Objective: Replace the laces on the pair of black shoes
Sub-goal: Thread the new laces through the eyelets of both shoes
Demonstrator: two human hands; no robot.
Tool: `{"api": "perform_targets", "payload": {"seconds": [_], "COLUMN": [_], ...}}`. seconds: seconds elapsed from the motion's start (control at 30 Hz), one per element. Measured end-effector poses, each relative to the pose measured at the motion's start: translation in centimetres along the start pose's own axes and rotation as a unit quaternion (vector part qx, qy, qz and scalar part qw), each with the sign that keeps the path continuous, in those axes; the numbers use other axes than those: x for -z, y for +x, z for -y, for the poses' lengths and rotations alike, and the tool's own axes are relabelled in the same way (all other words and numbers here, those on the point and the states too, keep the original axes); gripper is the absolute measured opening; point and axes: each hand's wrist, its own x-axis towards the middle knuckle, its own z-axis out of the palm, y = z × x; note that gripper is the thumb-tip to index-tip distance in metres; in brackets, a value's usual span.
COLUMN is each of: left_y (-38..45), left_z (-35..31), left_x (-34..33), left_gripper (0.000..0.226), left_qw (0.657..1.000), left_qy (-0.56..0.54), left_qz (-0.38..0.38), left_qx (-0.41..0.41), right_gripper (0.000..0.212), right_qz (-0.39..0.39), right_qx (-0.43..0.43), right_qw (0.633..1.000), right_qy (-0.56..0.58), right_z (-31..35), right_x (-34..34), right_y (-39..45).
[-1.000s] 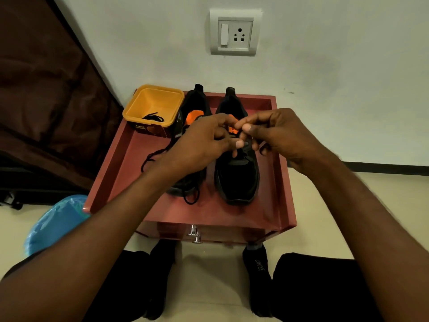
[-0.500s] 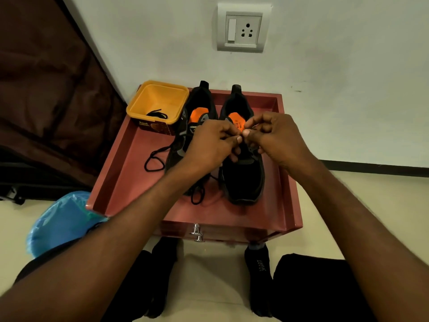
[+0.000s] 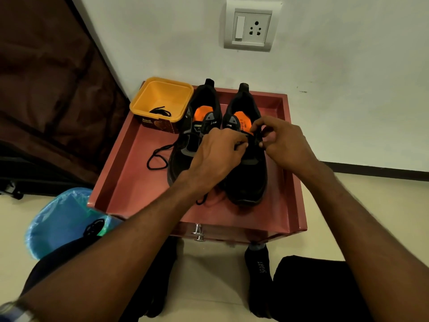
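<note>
Two black shoes with orange insoles stand side by side on a red tray table (image 3: 130,182), toes toward me. Over the right shoe (image 3: 248,182) my left hand (image 3: 216,156) pinches a black lace near the top eyelets. My right hand (image 3: 283,142) pinches the same lace from the other side, fingers curled. The lace between the fingertips is mostly hidden. The left shoe (image 3: 185,145) has a loose black lace (image 3: 155,159) trailing onto the tray to its left.
A yellow tub (image 3: 162,96) holding a black lace sits at the tray's back left corner. A blue-lined bin (image 3: 58,221) stands on the floor at the left. A wall with a socket is behind. My socked feet are under the tray.
Both hands have shifted slightly right and apart over the right shoe's top eyelets, still pinching the lace. The camera has moved a little closer.
</note>
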Motion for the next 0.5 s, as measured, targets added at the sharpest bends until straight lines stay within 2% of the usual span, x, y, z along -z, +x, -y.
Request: {"api": "perform_targets", "payload": {"seconds": [0.23,0.5], "left_y": [0.2,0.4], "left_z": [-1.1,-1.5], "left_x": [0.1,0.1], "left_gripper": [0.02,0.018], "left_qw": [0.994,0.985], "left_qy": [0.101,0.167], "left_qz": [0.031,0.027], "left_qx": [-0.006,0.022], "right_gripper": [0.044,0.044], "right_qz": [0.016,0.021], "right_qx": [-0.012,-0.013], "right_qw": [0.998,0.996], "right_qy": [0.062,0.084], "right_z": [-0.3,-0.3], "right_x": [0.2,0.2], "right_y": [0.0,0.0]}}
